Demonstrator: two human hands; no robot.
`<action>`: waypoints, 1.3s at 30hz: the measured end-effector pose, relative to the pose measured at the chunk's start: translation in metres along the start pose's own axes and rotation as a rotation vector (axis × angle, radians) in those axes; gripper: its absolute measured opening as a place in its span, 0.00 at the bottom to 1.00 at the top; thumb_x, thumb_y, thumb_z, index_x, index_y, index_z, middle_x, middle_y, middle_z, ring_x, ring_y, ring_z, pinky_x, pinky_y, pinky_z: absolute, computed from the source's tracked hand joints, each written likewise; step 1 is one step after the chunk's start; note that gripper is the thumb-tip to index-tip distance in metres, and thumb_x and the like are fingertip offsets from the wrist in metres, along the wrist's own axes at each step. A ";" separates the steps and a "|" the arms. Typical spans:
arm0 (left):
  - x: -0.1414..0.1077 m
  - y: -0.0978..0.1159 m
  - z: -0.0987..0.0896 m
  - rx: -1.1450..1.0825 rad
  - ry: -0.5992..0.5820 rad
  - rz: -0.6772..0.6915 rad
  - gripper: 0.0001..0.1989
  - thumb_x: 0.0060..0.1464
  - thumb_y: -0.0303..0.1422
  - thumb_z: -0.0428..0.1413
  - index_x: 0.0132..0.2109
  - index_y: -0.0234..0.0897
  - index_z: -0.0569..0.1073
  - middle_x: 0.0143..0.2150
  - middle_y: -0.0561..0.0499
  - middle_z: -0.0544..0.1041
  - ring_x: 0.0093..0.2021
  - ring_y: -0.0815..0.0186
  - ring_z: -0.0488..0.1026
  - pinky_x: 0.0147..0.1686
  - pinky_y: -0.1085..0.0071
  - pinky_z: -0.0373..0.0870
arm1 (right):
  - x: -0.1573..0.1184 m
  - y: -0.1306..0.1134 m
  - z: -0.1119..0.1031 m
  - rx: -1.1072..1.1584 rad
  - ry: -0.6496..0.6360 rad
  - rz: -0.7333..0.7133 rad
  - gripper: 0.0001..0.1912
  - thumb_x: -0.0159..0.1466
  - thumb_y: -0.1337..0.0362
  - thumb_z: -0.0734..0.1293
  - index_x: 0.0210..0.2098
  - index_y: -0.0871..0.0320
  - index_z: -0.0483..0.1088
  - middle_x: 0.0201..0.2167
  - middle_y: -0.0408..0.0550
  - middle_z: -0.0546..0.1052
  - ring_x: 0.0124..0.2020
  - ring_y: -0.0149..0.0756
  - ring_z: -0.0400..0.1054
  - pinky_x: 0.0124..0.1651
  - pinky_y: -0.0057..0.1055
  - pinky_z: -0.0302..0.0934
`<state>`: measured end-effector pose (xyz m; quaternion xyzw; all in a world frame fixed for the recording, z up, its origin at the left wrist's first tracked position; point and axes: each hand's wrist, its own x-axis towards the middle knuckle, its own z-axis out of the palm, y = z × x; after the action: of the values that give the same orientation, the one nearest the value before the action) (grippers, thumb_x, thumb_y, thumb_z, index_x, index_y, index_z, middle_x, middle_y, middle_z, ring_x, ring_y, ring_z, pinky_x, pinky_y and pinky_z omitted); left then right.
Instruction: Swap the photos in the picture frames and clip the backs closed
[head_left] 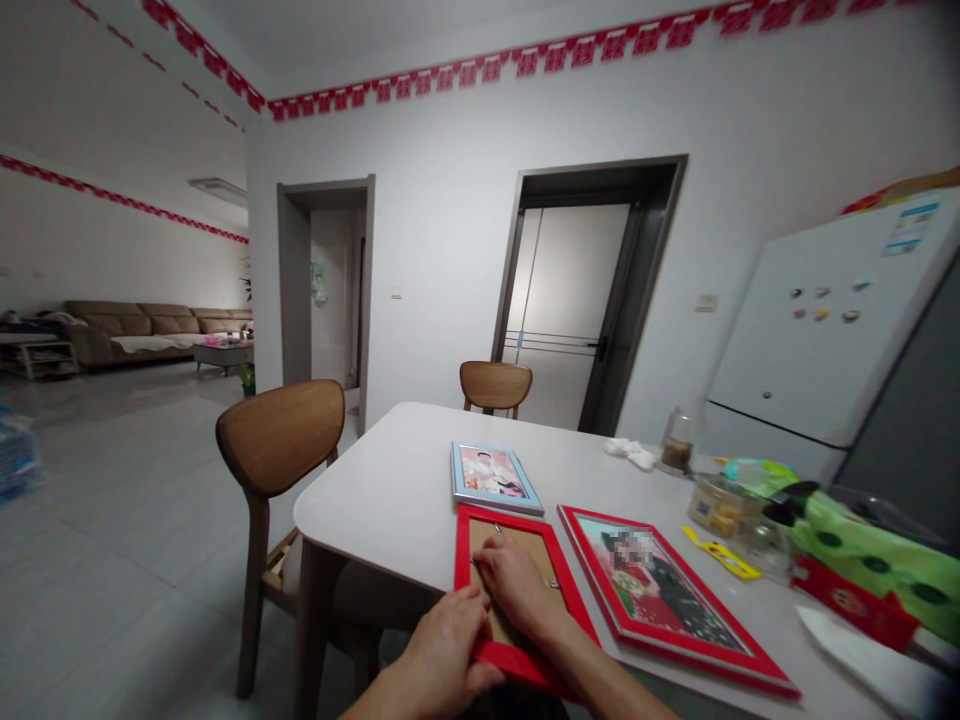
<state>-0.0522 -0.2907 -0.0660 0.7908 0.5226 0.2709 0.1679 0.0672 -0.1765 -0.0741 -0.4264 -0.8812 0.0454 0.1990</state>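
A red frame (pixel 556 556) lies with its brown backing board up at the near edge of the white table. My left hand (pixel 448 645) grips the frame's lower left side, fingers curled over the rim. My right hand (pixel 514 580) rests on the backing with its fingers bunched near the left inner edge; what is under the fingertips is too small to tell. Small metal pieces show on the backing. To the right lies a larger red-framed picture (pixel 652 585), face up. Behind the backed frame is a light blue framed picture (pixel 491 472).
The white table (pixel 390 470) also holds a glass jar (pixel 677 450), white tissues (pixel 631 453), a yellow item (pixel 724 556), a round food container (pixel 716 503) and a green patterned bag (pixel 877 560). Wooden chairs (pixel 285 440) stand at the left and far sides.
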 end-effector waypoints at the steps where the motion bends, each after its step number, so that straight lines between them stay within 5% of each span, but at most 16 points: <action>1: 0.000 0.000 0.000 -0.009 0.003 -0.002 0.27 0.42 0.34 0.56 0.51 0.35 0.62 0.55 0.45 0.61 0.55 0.60 0.56 0.54 0.67 0.51 | -0.001 0.000 0.000 -0.006 -0.007 -0.008 0.14 0.56 0.69 0.55 0.22 0.60 0.70 0.26 0.49 0.71 0.30 0.32 0.61 0.32 0.26 0.49; 11: -0.001 0.002 -0.001 0.008 -0.004 -0.015 0.31 0.40 0.33 0.58 0.53 0.34 0.60 0.55 0.44 0.61 0.55 0.60 0.57 0.54 0.70 0.52 | -0.013 -0.003 -0.012 0.012 -0.043 -0.079 0.11 0.56 0.64 0.57 0.27 0.57 0.71 0.30 0.47 0.72 0.36 0.33 0.62 0.38 0.25 0.51; 15: -0.004 0.006 -0.003 0.054 -0.055 -0.084 0.30 0.38 0.35 0.60 0.51 0.32 0.63 0.54 0.42 0.62 0.54 0.58 0.58 0.53 0.69 0.54 | -0.006 0.013 -0.011 0.011 0.034 0.082 0.14 0.57 0.66 0.55 0.38 0.60 0.69 0.37 0.51 0.72 0.38 0.34 0.64 0.40 0.26 0.53; 21: -0.007 0.017 -0.007 0.133 -0.111 -0.084 0.25 0.36 0.36 0.61 0.44 0.34 0.67 0.48 0.44 0.69 0.47 0.58 0.66 0.48 0.68 0.61 | 0.008 0.035 -0.006 -0.035 0.073 0.341 0.12 0.55 0.62 0.57 0.24 0.57 0.69 0.26 0.49 0.74 0.30 0.35 0.67 0.32 0.27 0.54; 33: -0.003 0.012 0.000 0.133 -0.205 -0.106 0.36 0.35 0.34 0.62 0.52 0.26 0.61 0.53 0.38 0.63 0.54 0.58 0.58 0.54 0.69 0.52 | 0.022 0.035 -0.001 -0.017 0.102 0.546 0.11 0.52 0.60 0.58 0.26 0.58 0.68 0.27 0.55 0.74 0.31 0.42 0.68 0.29 0.31 0.55; 39: 0.012 0.031 0.019 0.165 -0.191 -0.115 0.15 0.54 0.26 0.44 0.49 0.30 0.65 0.57 0.40 0.57 0.58 0.56 0.50 0.55 0.54 0.42 | 0.015 0.045 -0.015 0.252 0.170 0.435 0.15 0.54 0.57 0.55 0.21 0.57 0.68 0.25 0.49 0.75 0.29 0.37 0.68 0.32 0.29 0.56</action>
<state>-0.0140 -0.2921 -0.0609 0.7928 0.5691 0.1405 0.1668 0.0979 -0.1378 -0.0669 -0.5798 -0.7363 0.1605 0.3097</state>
